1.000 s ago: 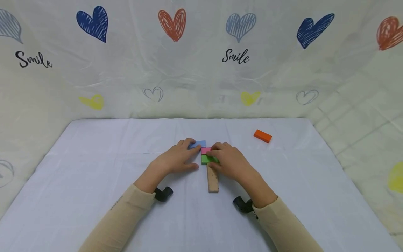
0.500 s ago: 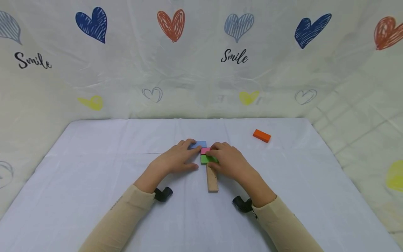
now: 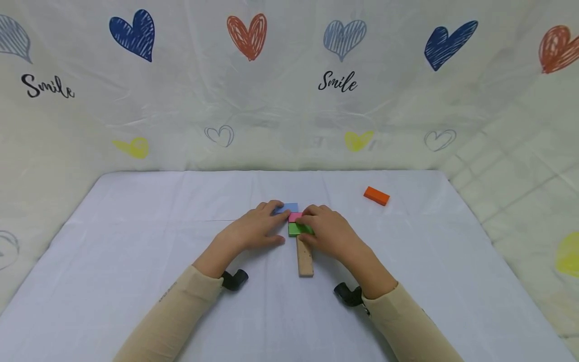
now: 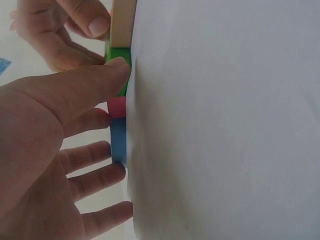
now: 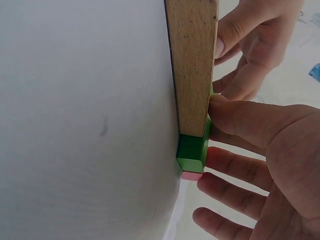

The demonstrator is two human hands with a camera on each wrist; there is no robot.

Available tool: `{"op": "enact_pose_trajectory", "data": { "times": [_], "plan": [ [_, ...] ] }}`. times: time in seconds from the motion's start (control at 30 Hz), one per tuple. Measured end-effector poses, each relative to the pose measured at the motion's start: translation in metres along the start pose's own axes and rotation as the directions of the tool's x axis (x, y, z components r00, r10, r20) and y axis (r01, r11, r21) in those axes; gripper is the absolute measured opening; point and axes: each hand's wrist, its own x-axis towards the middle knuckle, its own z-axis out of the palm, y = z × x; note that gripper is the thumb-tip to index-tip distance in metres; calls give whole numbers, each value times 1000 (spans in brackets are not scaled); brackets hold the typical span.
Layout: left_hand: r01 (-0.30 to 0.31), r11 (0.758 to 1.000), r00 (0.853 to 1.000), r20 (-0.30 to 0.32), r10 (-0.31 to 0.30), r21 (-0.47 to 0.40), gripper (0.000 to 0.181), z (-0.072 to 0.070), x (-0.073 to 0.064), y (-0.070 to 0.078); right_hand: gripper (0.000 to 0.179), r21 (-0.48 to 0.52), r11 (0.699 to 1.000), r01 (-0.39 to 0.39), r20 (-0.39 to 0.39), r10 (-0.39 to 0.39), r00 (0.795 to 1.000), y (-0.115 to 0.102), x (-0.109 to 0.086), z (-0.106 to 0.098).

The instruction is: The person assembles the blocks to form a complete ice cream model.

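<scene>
Small wooden blocks lie against one another mid-table: a blue block [image 3: 289,207] farthest off, then a pink block [image 3: 295,217], a green block [image 3: 298,229] and a plain wooden block [image 3: 305,259] pointing toward me. My left hand [image 3: 252,227] has its fingers extended, fingertips touching the blue block's left part and one near the pink block; its thumb is spread toward the near side. With thumb at the green block's near edge and index at its far edge, my right hand [image 3: 332,229] pinches the green block. That hand hides the right ends of the pink and green blocks.
An orange block [image 3: 376,195] lies apart, toward the back right of the white-covered table [image 3: 135,281]. Behind the table hangs a pale sheet [image 3: 280,100] printed with hearts and "Smile". Black wrist cameras stick out beneath both wrists.
The blue block has shifted slightly right relative to the pink one, with my left fingertips moving along with it. My right hand and the other blocks look still.
</scene>
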Motion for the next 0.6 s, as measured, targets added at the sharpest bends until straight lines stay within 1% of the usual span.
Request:
{"op": "enact_pose_trajectory", "data": {
  "times": [0.17,0.47,0.6],
  "plan": [
    [-16,1000,1000,-10,16,1,71,0,0,0,36,6,1000,2,-4,-2,1000,0,0,0],
    [-28,1000,999,-25,28,-3,70,1,0,0,34,9,1000,15,-17,-15,1000,-1,0,-1],
    [-49,999,997,-50,50,5,68,2,1,0,36,10,1000,1,-7,-1,1000,0,0,0]
  ]
}}
